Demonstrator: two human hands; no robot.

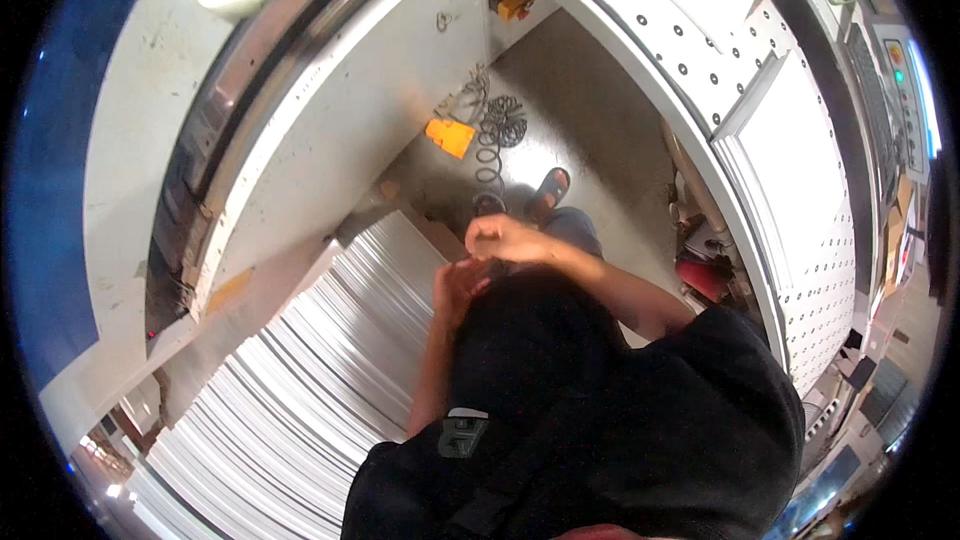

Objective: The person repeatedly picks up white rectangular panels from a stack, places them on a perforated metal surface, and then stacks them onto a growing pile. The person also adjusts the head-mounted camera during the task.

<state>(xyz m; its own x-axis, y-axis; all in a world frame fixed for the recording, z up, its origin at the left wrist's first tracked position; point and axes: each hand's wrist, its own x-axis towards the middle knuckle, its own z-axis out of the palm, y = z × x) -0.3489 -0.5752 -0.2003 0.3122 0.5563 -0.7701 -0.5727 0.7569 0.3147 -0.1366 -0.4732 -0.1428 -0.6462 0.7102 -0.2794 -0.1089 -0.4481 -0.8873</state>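
In front of my black shirt (600, 420), my two hands are close together. My right hand (503, 239) has its fingers curled in. Just below and left of it, my left hand (459, 286) is bent inward with its fingers curled toward the right one. Whatever lies between the fingers is too small or hidden to make out. A tall stack of white sheets (310, 360) stands beside my left forearm, closest of the large things to that hand.
A white machine panel (340, 110) curves along the left. To the right runs a white table dotted with small holes (650, 30), bearing a stack of white paper (790, 160). On the floor are a coiled black cable (503, 122) and a yellow-orange piece (450, 137).
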